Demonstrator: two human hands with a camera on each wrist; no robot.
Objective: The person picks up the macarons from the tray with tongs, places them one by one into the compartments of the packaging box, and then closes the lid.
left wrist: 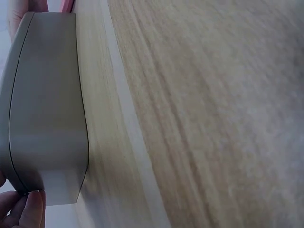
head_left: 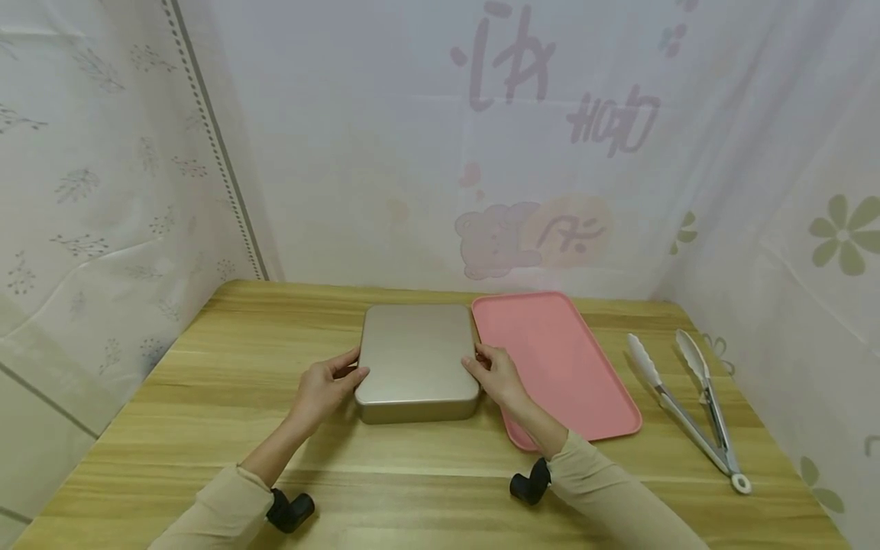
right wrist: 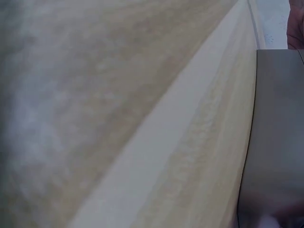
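Note:
A gold-grey metal box (head_left: 415,355) with a flat lid lies on the wooden table, and in the left wrist view a thin seam runs between the lid (left wrist: 19,61) and the box body (left wrist: 47,90). At its left side my left hand (head_left: 325,389) grips the lid's edge, thumb on top and fingertips by the seam. My right hand (head_left: 500,376) holds the opposite edge the same way, its thumb on the top face. The lid appears seated on the body. What the box contains is hidden. In the right wrist view most of the right hand is out of sight.
A pink tray (head_left: 557,367) lies flat just right of the box, partly under my right forearm. Farther right, metal tongs (head_left: 694,435) with pale tips lie spread apart near the table's right edge. Patterned curtains (head_left: 357,153) hang behind and beside the wooden table (head_left: 227,382).

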